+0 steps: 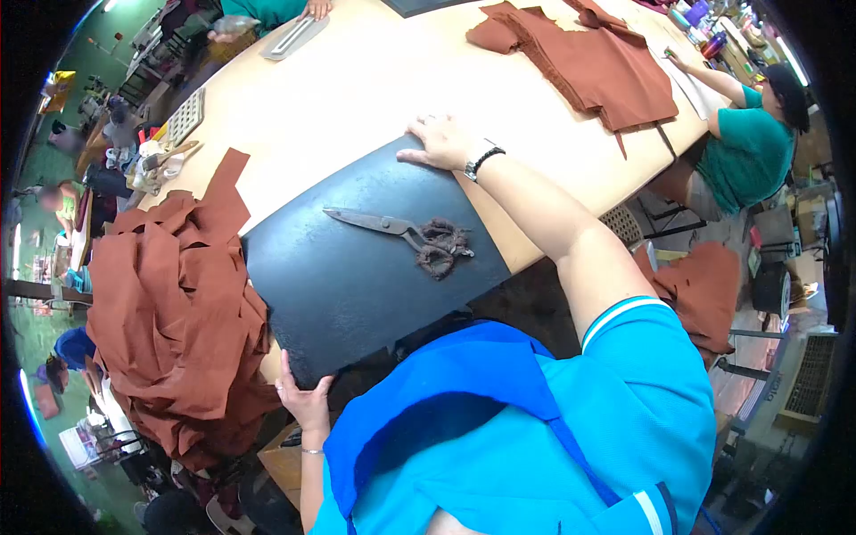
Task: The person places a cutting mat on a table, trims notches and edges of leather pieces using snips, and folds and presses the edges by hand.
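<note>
A black, flat cutting board [312, 259] lies at an angle across the near edge of the pale table. My left hand [306, 403] holds its near left corner, with the thumb and a finger apart at the edge. At the far right corner, my right hand [441, 143] grips the board, its thumb along the edge and its fingers over the far side. Dark metal scissors [379, 223] with cloth-wrapped handles rest on the board, touched by neither hand. Left of the board, a heap of reddish-brown leather pieces [174, 312] hangs over the table edge.
More brown leather [597, 71] lies at the far right of the table [330, 116]. A co-worker in a green shirt [749, 152] sits at the right. Another person's hand [318, 9] is at the far edge. Brown leather [700, 294] also hangs below, right of my arm.
</note>
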Demonstrator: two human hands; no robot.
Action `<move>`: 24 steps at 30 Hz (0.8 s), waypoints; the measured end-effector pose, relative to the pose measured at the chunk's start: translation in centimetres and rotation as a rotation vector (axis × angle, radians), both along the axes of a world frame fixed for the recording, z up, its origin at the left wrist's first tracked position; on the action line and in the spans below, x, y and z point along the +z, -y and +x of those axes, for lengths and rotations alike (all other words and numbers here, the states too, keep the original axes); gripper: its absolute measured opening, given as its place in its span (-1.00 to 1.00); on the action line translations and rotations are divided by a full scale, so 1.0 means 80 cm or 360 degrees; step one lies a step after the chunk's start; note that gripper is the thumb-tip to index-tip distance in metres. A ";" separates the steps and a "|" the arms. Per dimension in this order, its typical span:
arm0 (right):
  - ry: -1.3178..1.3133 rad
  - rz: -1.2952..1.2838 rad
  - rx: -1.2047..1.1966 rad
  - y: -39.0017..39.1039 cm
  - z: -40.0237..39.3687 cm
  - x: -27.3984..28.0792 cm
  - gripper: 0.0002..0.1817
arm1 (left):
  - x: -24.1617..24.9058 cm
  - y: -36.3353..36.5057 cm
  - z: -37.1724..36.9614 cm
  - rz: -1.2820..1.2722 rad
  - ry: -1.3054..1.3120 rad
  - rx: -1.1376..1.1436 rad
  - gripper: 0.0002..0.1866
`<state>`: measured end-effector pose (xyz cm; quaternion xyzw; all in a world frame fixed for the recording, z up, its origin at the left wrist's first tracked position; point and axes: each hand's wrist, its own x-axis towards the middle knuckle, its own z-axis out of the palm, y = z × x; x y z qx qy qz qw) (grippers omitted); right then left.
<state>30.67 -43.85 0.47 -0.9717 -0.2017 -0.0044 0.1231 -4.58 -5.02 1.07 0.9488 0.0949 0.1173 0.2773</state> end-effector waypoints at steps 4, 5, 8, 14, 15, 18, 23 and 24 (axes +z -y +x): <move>0.0095 -0.0061 -0.0147 0.045 -0.008 -0.008 -0.24 | 0.009 0.020 0.038 -0.0141 0.0073 -0.0143 0.06; 0.0128 -0.0108 -0.0205 0.064 -0.015 -0.003 -0.24 | 0.007 0.028 0.053 -0.0201 0.0100 -0.0191 0.06; 0.0211 -0.0252 -0.0405 0.147 -0.036 0.009 -0.25 | -0.004 0.063 0.103 -0.0194 0.0093 -0.0388 0.08; 0.0314 -0.0283 -0.0847 0.326 -0.135 0.014 -0.28 | 0.012 0.175 0.229 0.0102 0.0078 -0.0861 0.11; 0.0496 -0.0251 -0.0866 0.359 -0.156 -0.008 -0.28 | 0.011 0.191 0.252 0.0106 0.0051 -0.0933 0.12; 0.0409 0.0500 -0.1368 0.391 -0.267 -0.046 -0.12 | 0.005 0.229 0.317 0.0193 0.0025 -0.1098 0.16; -0.0386 0.2318 -0.1638 0.276 -0.379 -0.042 -0.16 | 0.010 0.276 0.419 0.0364 -0.0079 -0.1397 0.18; -0.0270 0.2388 -0.1601 0.260 -0.382 -0.048 -0.24 | 0.011 0.284 0.438 0.0399 -0.0063 -0.1469 0.18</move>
